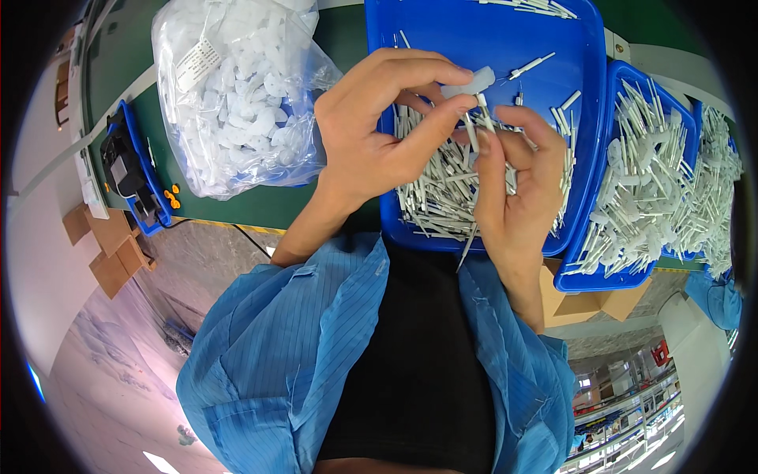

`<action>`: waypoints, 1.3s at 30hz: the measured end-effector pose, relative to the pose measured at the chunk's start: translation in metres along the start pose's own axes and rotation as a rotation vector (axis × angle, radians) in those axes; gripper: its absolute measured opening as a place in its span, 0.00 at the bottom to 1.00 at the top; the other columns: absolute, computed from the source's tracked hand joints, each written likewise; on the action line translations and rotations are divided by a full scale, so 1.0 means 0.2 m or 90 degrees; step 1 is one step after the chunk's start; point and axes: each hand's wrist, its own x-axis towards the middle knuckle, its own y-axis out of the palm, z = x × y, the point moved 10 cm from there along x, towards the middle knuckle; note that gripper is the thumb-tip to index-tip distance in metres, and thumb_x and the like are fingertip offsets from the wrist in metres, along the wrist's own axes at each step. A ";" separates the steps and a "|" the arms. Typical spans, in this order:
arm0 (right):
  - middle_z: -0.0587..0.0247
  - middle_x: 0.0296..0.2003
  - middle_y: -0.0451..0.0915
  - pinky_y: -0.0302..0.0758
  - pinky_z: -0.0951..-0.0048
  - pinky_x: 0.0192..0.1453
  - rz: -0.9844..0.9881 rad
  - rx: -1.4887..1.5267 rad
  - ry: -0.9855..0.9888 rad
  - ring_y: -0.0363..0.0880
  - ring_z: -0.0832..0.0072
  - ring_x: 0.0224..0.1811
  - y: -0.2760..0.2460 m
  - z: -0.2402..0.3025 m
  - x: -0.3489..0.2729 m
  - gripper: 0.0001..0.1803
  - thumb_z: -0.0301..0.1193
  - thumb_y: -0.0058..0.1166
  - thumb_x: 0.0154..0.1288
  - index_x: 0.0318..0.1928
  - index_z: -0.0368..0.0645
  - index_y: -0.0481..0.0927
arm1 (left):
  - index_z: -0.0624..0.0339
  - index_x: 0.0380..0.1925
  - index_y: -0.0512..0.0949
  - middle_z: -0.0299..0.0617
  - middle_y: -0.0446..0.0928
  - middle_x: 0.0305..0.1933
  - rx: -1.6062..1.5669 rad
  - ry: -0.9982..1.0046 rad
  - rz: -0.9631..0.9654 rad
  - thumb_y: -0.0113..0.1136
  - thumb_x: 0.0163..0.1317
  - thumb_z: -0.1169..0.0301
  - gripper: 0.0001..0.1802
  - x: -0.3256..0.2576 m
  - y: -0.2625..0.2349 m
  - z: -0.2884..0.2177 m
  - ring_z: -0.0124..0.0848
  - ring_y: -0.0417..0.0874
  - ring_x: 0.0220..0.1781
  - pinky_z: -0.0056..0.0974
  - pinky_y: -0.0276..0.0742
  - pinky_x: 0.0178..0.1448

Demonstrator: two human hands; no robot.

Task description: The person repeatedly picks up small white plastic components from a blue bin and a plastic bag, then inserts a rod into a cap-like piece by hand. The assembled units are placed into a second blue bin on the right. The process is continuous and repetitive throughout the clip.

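Note:
My left hand [379, 134] pinches a small flat white plastic piece [472, 81] between thumb and forefinger, above a blue tray [568, 47]. My right hand [517, 186] grips a thin white plastic stick [483, 108] at the fingertips and cups a bundle of several more sticks [450, 189] in the palm. The stick's top end meets the white piece. Loose white sticks lie in the tray under both hands.
A clear plastic bag [237, 95] full of flat white pieces lies on the green table at the left. A second blue tray [632, 272] at the right holds assembled white parts. A black and blue device [130, 170] sits at the far left. Cardboard boxes stand below the table edge.

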 end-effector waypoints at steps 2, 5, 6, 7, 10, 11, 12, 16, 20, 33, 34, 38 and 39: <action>0.56 0.31 0.84 0.78 0.72 0.35 0.014 -0.142 -0.056 0.84 0.69 0.30 -0.01 0.04 0.04 0.12 0.19 0.62 0.64 0.47 0.35 0.77 | 0.70 0.43 0.81 0.49 0.82 0.44 0.003 0.012 0.005 0.67 0.56 0.86 0.13 0.01 0.01 -0.02 0.29 0.87 0.38 0.29 0.84 0.41; 0.56 0.32 0.84 0.78 0.71 0.34 0.002 -0.153 -0.077 0.84 0.66 0.30 -0.03 0.09 0.05 0.08 0.21 0.64 0.62 0.41 0.36 0.80 | 0.71 0.43 0.81 0.51 0.82 0.44 -0.129 -0.125 -0.016 0.67 0.56 0.86 0.13 -0.01 0.02 0.07 0.33 0.87 0.41 0.31 0.86 0.45; 0.56 0.32 0.84 0.78 0.71 0.34 -0.002 -0.155 -0.094 0.84 0.66 0.30 -0.03 0.09 0.05 0.08 0.21 0.64 0.62 0.42 0.36 0.80 | 0.71 0.43 0.81 0.52 0.82 0.45 -0.158 -0.125 -0.018 0.67 0.57 0.86 0.13 -0.01 0.02 0.07 0.34 0.87 0.42 0.32 0.86 0.46; 0.55 0.32 0.84 0.78 0.71 0.34 -0.007 -0.159 -0.111 0.84 0.66 0.30 -0.03 0.09 0.04 0.08 0.21 0.64 0.63 0.42 0.36 0.80 | 0.72 0.43 0.81 0.52 0.82 0.45 -0.188 -0.124 -0.019 0.67 0.57 0.86 0.12 -0.01 0.03 0.07 0.35 0.87 0.43 0.32 0.86 0.46; 0.55 0.33 0.84 0.78 0.72 0.34 -0.003 -0.111 -0.070 0.84 0.67 0.30 -0.04 0.06 0.05 0.08 0.20 0.63 0.63 0.43 0.35 0.80 | 0.73 0.43 0.81 0.54 0.82 0.46 -0.178 -0.111 -0.001 0.67 0.57 0.86 0.12 0.00 0.03 0.07 0.37 0.87 0.45 0.34 0.86 0.47; 0.55 0.33 0.85 0.78 0.73 0.34 0.002 -0.085 -0.042 0.84 0.68 0.30 -0.04 0.04 0.05 0.08 0.20 0.63 0.64 0.43 0.35 0.80 | 0.73 0.43 0.81 0.55 0.82 0.47 -0.158 -0.105 0.008 0.67 0.57 0.86 0.12 0.00 0.03 0.07 0.38 0.87 0.45 0.35 0.87 0.48; 0.56 0.33 0.85 0.78 0.73 0.34 0.008 -0.015 0.031 0.84 0.69 0.30 -0.04 0.00 0.05 0.09 0.20 0.63 0.64 0.43 0.35 0.80 | 0.72 0.42 0.82 0.55 0.82 0.46 -0.112 -0.068 0.011 0.67 0.56 0.85 0.12 0.01 0.02 0.05 0.37 0.87 0.44 0.34 0.86 0.47; 0.56 0.33 0.86 0.77 0.75 0.33 0.019 0.315 0.233 0.84 0.74 0.29 0.00 -0.09 0.02 0.09 0.21 0.63 0.64 0.44 0.34 0.80 | 0.70 0.39 0.84 0.52 0.85 0.41 0.052 0.072 0.039 0.71 0.53 0.82 0.12 0.05 0.01 -0.07 0.35 0.87 0.40 0.32 0.85 0.42; 0.54 0.34 0.86 0.74 0.77 0.28 0.013 -0.067 -0.019 0.81 0.77 0.24 -0.06 0.01 0.04 0.10 0.21 0.65 0.63 0.44 0.34 0.80 | 0.67 0.36 0.86 0.48 0.86 0.37 0.119 0.106 0.040 0.73 0.49 0.80 0.12 0.05 0.01 -0.11 0.32 0.87 0.36 0.29 0.82 0.37; 0.59 0.27 0.84 0.73 0.75 0.24 0.100 0.025 0.293 0.80 0.78 0.22 -0.04 -0.11 0.01 0.07 0.28 0.56 0.72 0.39 0.37 0.79 | 0.66 0.37 0.86 0.47 0.86 0.38 0.082 0.046 0.046 0.73 0.51 0.81 0.12 0.01 0.01 -0.07 0.30 0.88 0.35 0.29 0.84 0.38; 0.59 0.27 0.84 0.73 0.75 0.25 0.101 -0.060 0.220 0.81 0.77 0.22 -0.05 -0.08 0.03 0.06 0.28 0.57 0.71 0.39 0.37 0.79 | 0.66 0.37 0.86 0.47 0.86 0.38 0.076 0.042 0.047 0.73 0.51 0.81 0.12 0.02 0.02 -0.06 0.30 0.88 0.35 0.30 0.85 0.38; 0.57 0.26 0.82 0.73 0.72 0.25 0.091 -0.204 0.027 0.81 0.71 0.21 -0.04 0.03 0.04 0.05 0.25 0.61 0.67 0.38 0.37 0.79 | 0.65 0.38 0.86 0.46 0.86 0.39 0.061 0.027 0.055 0.73 0.51 0.81 0.12 0.02 0.04 -0.06 0.30 0.88 0.35 0.30 0.85 0.38; 0.57 0.25 0.82 0.73 0.71 0.25 0.075 -0.213 0.000 0.80 0.69 0.21 -0.05 0.05 0.05 0.05 0.24 0.62 0.65 0.37 0.37 0.79 | 0.65 0.38 0.86 0.46 0.86 0.39 0.072 0.029 0.059 0.73 0.51 0.81 0.12 0.02 0.04 -0.06 0.30 0.88 0.35 0.30 0.85 0.38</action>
